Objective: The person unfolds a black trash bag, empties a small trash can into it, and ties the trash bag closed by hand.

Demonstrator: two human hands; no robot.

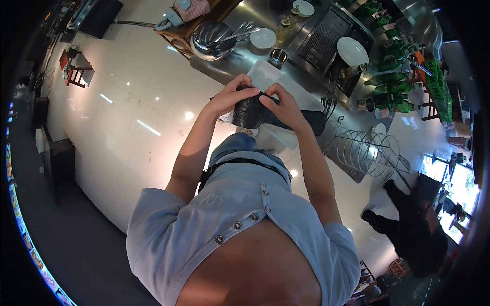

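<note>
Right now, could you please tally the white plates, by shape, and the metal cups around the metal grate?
Round white plates: 2
Oval white plate: 1
Metal cups: 2
Total: 5

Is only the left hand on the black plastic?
No, the left hand and right hand both have fingers at the top of the black plastic.
</note>
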